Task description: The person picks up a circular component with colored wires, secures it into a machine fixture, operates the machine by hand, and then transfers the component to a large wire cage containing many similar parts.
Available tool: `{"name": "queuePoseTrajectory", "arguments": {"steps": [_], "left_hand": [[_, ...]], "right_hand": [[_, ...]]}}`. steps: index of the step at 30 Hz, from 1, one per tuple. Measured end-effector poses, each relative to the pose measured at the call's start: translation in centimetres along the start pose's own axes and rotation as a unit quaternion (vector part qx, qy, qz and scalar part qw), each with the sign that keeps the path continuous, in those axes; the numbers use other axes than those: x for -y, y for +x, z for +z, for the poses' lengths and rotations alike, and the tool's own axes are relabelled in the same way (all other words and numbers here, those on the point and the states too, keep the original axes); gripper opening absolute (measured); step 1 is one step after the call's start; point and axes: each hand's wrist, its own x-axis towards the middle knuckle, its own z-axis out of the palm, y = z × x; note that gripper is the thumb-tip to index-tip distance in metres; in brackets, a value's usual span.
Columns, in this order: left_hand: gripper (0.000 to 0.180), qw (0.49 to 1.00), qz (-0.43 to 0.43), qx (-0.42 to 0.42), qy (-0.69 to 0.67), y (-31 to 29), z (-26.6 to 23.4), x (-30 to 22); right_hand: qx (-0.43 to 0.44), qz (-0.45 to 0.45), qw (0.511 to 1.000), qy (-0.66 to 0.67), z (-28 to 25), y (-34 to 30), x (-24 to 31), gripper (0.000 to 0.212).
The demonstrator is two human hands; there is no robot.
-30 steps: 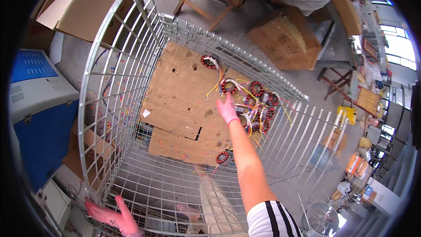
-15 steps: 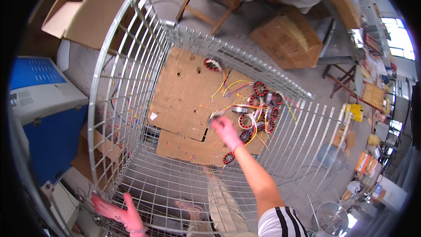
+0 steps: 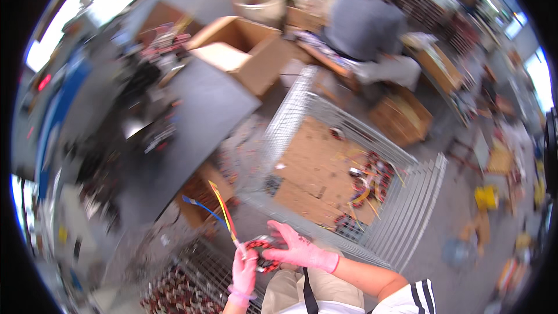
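Note:
Close to my body, a ring-shaped motor stator (image 3: 268,266) with red-and-black windings is between my two pink-gloved hands. My left hand (image 3: 244,271) is closed at the stator's left side, where the wires come off. A bundle of yellow, red and blue wires (image 3: 227,219) sticks up from that grip. From the right, my right hand (image 3: 311,254) has its thumb over the ring and its fingers round the far rim. Several more stators (image 3: 381,175) with coloured wires lie on cardboard (image 3: 308,154) inside the wire cage ahead.
The wire cage (image 3: 427,209) stands in front of me. To the left is a dark tabletop (image 3: 197,122), blurred, with dark items on it. A basket (image 3: 177,291) holding many stators sits at lower left. Beyond are open cardboard boxes (image 3: 256,52) and a seated person (image 3: 366,20).
My right hand has come out of the cage and back to my body with a stator. My left hand, earlier open at the cage's near rim, now grips it too. My view has swung left.

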Motion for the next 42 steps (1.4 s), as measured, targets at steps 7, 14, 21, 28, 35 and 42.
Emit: {"name": "queuePoseTrajectory", "arguments": {"steps": [7, 14, 21, 28, 35, 42], "left_hand": [[0.053, 0.985, 0.074, 0.004, -0.155, -10.8, -14.7, -1.9], [0.044, 0.935, 0.24, -0.077, -0.25, -15.9, -18.9, -3.4], [0.043, 0.659, 0.426, -0.103, -0.611, -15.4, -26.9, -5.9], [0.032, 0.547, 0.631, -0.332, -0.438, -15.0, -42.0, -6.1], [0.034, 0.775, -0.015, -0.28, 0.566, -4.8, -30.5, -1.3], [0.044, 0.952, 0.136, -0.246, -0.116, 5.2, -18.6, -26.5]], "right_hand": [[0.257, 0.056, 0.953, -0.149, 12.6, -2.2, 11.1, 0.058], [0.301, -0.051, 0.916, -0.26, 22.5, -5.8, 14.8, 0.056], [0.238, -0.196, 0.916, -0.255, 25.1, -6.8, 17.3, 0.051], [0.235, -0.112, 0.939, -0.226, 17.0, 0.3, 20.5, 0.043], [0.132, -0.164, 0.946, -0.245, 11.8, 13.2, 23.0, 0.042], [0.156, -0.161, 0.938, -0.263, 9.5, 21.0, 24.4, 0.036]]}}
